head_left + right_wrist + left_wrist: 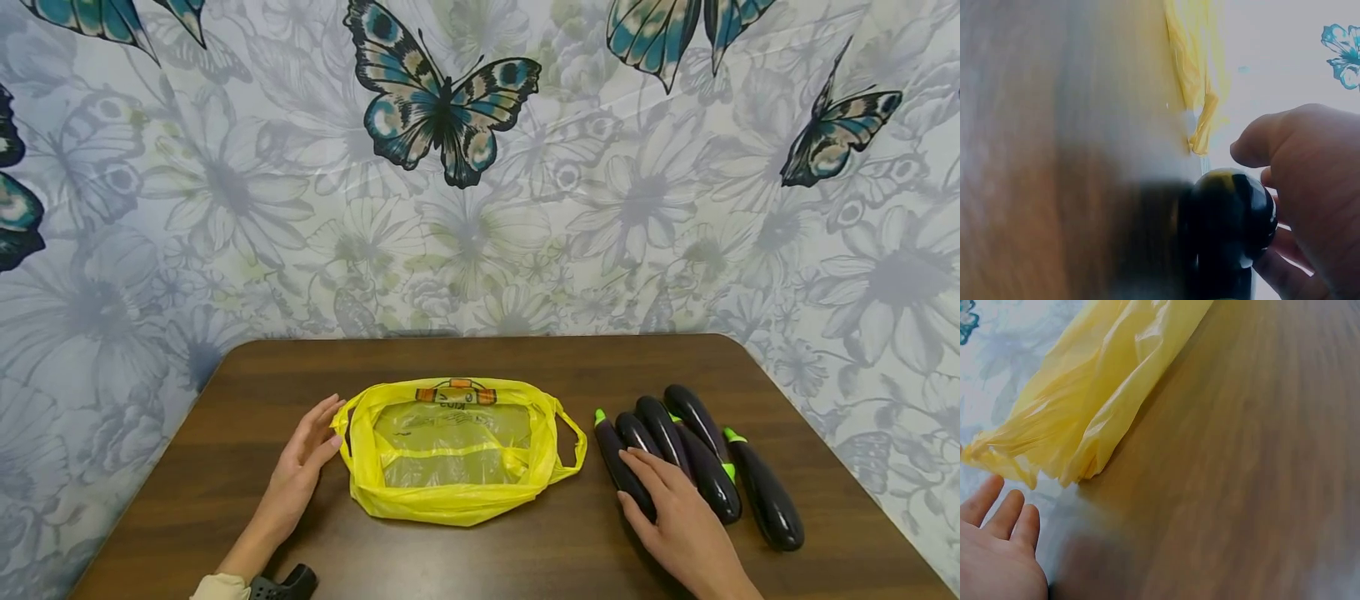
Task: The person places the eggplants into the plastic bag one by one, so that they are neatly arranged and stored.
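Observation:
A yellow plastic bag (450, 504) lies in the middle of the table, its mouth spread wide with a see-through panel inside. My left hand (296, 467) is at the bag's left handle, fingers loosely extended; in the left wrist view the fingers (1007, 515) reach up beside the bag's gathered end. On the right lie several glossy dark eggplants (765, 496) with green stem ends. Over the leftmost eggplant (618, 462) is my right hand (678, 521), its fingers spread along it. The right wrist view has the thumb apart from the eggplant's rounded end (1229, 212).
The brown wooden table (465, 558) has rounded far corners. Behind it hangs a floral cloth (480, 275) printed with butterflies. The bag's right handle (573, 450) sticks out toward the eggplants. A black strap device (288, 583) is on the left wrist.

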Available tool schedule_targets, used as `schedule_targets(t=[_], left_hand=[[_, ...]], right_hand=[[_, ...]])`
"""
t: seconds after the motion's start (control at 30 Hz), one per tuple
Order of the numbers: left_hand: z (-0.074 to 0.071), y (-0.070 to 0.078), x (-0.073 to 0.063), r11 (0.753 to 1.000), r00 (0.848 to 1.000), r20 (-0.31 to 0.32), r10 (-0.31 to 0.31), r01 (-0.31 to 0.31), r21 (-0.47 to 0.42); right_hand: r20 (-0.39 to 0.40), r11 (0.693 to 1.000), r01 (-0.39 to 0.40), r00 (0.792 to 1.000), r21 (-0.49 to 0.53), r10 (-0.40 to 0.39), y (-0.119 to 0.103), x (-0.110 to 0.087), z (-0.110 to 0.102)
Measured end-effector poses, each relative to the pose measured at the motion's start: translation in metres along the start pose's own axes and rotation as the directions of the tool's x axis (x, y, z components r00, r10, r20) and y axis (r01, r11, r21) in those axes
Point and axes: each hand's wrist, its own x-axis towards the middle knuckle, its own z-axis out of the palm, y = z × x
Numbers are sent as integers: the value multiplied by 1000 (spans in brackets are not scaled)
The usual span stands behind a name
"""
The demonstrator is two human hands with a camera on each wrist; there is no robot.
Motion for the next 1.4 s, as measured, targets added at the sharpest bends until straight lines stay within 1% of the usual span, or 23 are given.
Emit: schedule_targets(t=[0.1, 0.23, 0.33, 0.47, 0.6, 0.8, 0.87, 0.93, 1.0, 1.13, 1.2, 1.27, 1.4], left_hand=[[2, 0, 0, 1000, 1000, -6, -17, 17, 4], [3, 0, -1, 998, 999, -11, -32, 32, 45], [4, -1, -1, 997, 1000, 1, -29, 29, 72], [5, -5, 1, 997, 1000, 25, -15, 14, 74], [7, -7, 5, 997, 999, 43, 1, -4, 72], [8, -3, 7, 991, 998, 27, -56, 53, 123], [7, -3, 6, 989, 997, 25, -69, 65, 130], [6, -4, 6, 990, 997, 27, -68, 64, 123], [5, -4, 5, 990, 997, 22, -69, 66, 124], [3, -5, 4, 989, 997, 15, -75, 72, 129], [3, -6, 3, 988, 997, 16, -77, 74, 135], [3, -7, 4, 989, 997, 21, -76, 72, 130], [4, -8, 5, 990, 997, 20, -68, 65, 122]], right_hand=[[19, 1000, -6, 1000, 8, 6, -2, -1, 1], [60, 999, -39, 998, 31, 37, -6, -2, 3], [91, 997, -71, 994, 40, 67, -7, -5, 2], [119, 994, -93, 989, 50, 86, -8, -7, 1], [123, 994, -86, 989, 72, 77, -7, -8, 0], [139, 994, -61, 989, 91, 48, -5, -9, 4], [164, 993, -67, 985, 97, 51, -5, -8, 5], [193, 990, -85, 979, 110, 63, -6, -8, 5], [237, 985, -112, 968, 129, 80, -8, -7, 6], [326, 972, -164, 940, 167, 103, -11, -6, 7], [349, 967, -178, 931, 180, 107, -12, -6, 7], [355, 964, -184, 929, 190, 107, -13, -6, 7], [346, 959, -189, 932, 209, 108, -12, -7, 7]])
